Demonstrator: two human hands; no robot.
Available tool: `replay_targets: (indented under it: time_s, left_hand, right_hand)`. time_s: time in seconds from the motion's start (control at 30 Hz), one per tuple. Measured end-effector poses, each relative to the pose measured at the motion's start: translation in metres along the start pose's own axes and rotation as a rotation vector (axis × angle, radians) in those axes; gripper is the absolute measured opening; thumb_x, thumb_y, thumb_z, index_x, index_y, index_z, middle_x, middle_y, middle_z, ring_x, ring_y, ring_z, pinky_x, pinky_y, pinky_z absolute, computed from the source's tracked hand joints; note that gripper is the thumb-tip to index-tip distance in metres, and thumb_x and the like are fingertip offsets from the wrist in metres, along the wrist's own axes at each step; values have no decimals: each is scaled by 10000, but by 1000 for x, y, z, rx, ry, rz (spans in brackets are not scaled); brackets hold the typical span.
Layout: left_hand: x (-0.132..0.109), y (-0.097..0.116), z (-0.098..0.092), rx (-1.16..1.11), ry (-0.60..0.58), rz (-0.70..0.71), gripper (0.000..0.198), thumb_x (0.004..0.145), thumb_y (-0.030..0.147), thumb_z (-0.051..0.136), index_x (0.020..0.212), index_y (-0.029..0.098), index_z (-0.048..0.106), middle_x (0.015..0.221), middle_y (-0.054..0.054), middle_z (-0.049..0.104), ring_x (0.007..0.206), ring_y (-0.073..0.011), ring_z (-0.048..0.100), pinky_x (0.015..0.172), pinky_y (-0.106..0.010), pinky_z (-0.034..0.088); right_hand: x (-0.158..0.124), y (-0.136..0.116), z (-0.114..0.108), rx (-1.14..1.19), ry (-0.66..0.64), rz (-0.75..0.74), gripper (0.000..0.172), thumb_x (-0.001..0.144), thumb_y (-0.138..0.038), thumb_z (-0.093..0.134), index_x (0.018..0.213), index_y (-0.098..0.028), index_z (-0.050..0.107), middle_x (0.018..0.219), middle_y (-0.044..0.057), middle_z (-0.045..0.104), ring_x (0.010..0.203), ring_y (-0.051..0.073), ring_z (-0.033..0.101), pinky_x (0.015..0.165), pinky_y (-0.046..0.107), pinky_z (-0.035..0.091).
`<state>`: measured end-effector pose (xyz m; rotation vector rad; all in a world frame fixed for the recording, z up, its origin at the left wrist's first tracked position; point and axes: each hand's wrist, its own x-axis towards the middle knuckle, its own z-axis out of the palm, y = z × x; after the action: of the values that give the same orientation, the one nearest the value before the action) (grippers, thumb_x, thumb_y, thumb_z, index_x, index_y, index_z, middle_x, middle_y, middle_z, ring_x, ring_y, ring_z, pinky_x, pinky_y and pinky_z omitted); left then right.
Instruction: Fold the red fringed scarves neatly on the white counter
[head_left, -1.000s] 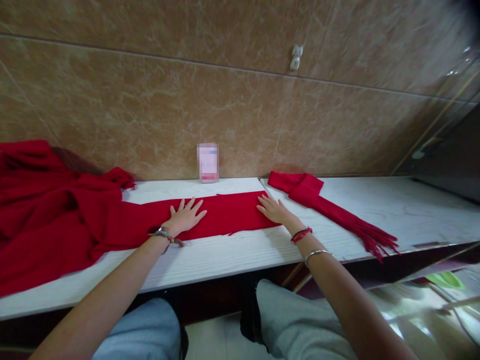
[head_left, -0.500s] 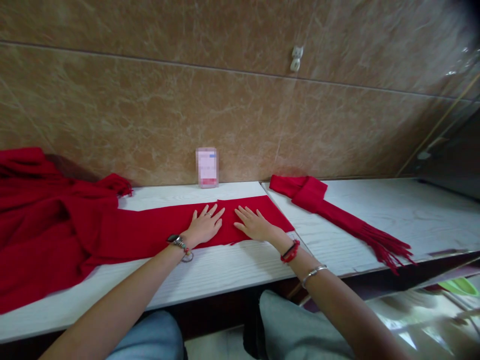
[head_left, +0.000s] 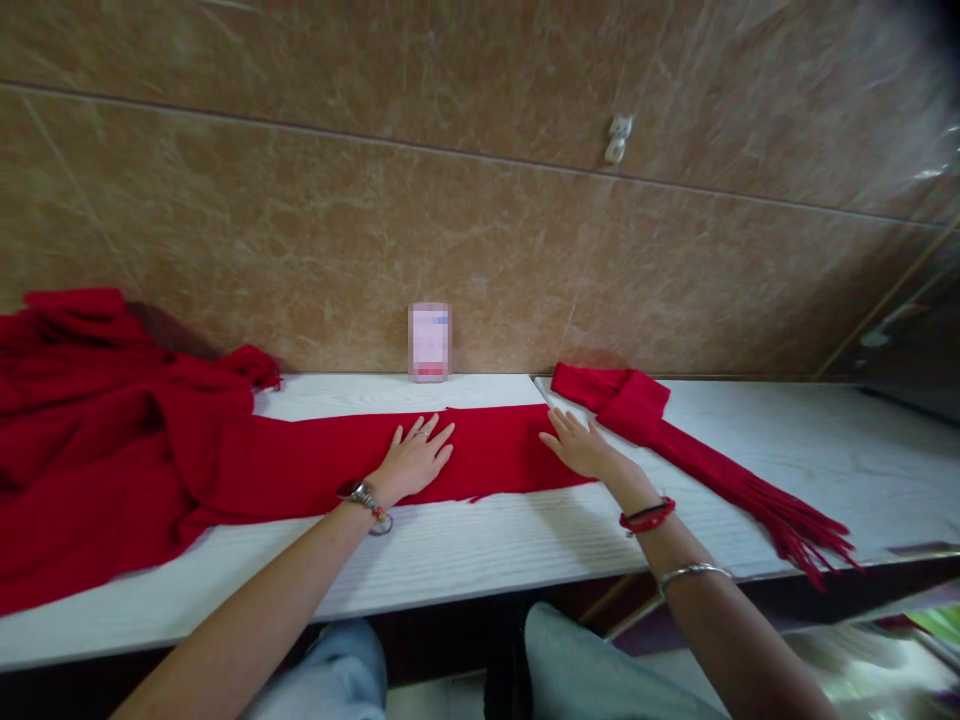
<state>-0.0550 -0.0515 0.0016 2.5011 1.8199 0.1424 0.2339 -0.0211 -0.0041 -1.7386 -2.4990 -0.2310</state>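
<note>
A red scarf (head_left: 495,450) lies stretched flat across the white table, its left part running into a heaped mass of red cloth (head_left: 97,450). My left hand (head_left: 415,460) rests palm down on the middle of the flat part, fingers spread. At its right end, my right hand (head_left: 581,443) is open over the edge of the cloth, fingers extended. Whether the right palm presses down or hovers I cannot tell. To the right of that hand lies a second red scarf (head_left: 705,460), folded over at its back end, with a fringe toward the front edge.
A phone-like pink device (head_left: 430,343) with a blurred screen leans against the brown marbled wall (head_left: 315,250). A small white cat-shaped hook (head_left: 618,138) is fixed to the wall. The white table (head_left: 510,545) has a seam running between its two boards.
My right hand has slid rightward along the scarf to its right end. My left hand has stayed at about the same place on the cloth. The view has shifted slightly.
</note>
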Motion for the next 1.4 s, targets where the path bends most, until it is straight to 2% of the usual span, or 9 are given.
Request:
replay_targets:
  time_s: [0.13,0.33,0.6,0.73,0.87,1.0,1.1,1.23,1.4]
  left_hand:
    - [-2,-8,-1,13,91,-142,493,916,441,194,1373,273,272,1464,-70,188,1332,-288,143,1024,-545,155]
    - [-1,-17,0,0,23,-257,519,898,472,193,1372,280,281,1461,-63,202,1324,-324,149,1005,-580,171]
    - [0,-23,-7,37,-65,-199,532,887,475,210,1378,279,266,1455,-92,215,1311,-342,180,972,-590,216]
    - [0,-44,-10,77,-53,-87,516,896,463,220,1374,277,276,1443,-101,246,1296,-326,234,972,-573,232]
    - [1,-64,-2,76,-9,-71,496,917,417,187,1379,252,261,1467,-87,177,1327,-282,167,1018,-525,190]
    - [2,-67,2,70,-67,-77,500,921,411,171,1387,243,236,1471,-85,156,1335,-276,136,1017,-535,188]
    - [0,-62,-1,85,-53,-80,502,921,406,176,1389,235,233,1472,-86,145,1336,-270,135,1026,-520,185]
    - [-5,-58,-4,86,-27,-78,499,919,405,184,1382,234,259,1467,-70,176,1335,-249,153,1040,-487,182]
    - [-7,-57,-3,75,-2,-96,497,914,406,193,1374,237,282,1459,-52,207,1333,-240,166,1049,-476,166]
  right_hand:
    - [27,-39,1,134,103,-22,539,910,-377,284,1353,-70,307,1404,208,278,1298,315,229,970,548,313]
    - [57,-89,9,205,-8,-211,552,911,-394,284,1371,-89,270,1429,168,244,1307,296,216,997,536,271]
    - [54,-12,29,-8,-96,-97,428,923,-294,261,1314,-183,397,1418,131,298,1319,262,192,996,528,269]
    - [54,9,27,-37,-49,106,520,915,-362,260,1328,-57,345,1391,239,288,1290,323,250,963,558,296]
    - [66,-33,16,28,106,-3,563,909,-378,299,1340,-16,302,1407,237,256,1309,308,200,1008,508,267]
    - [77,-102,8,147,107,-254,574,915,-408,282,1349,-32,293,1415,226,244,1310,302,200,1004,492,281]
    - [77,-128,10,163,92,-395,583,913,-428,271,1346,-41,308,1407,214,273,1306,291,221,1013,475,275]
    - [74,-108,24,158,82,-399,546,917,-409,239,1357,-94,312,1408,165,301,1296,273,259,1010,489,276]
    - [66,-31,49,105,136,-295,484,925,-337,204,1347,-146,346,1395,131,339,1292,247,275,1003,495,287]
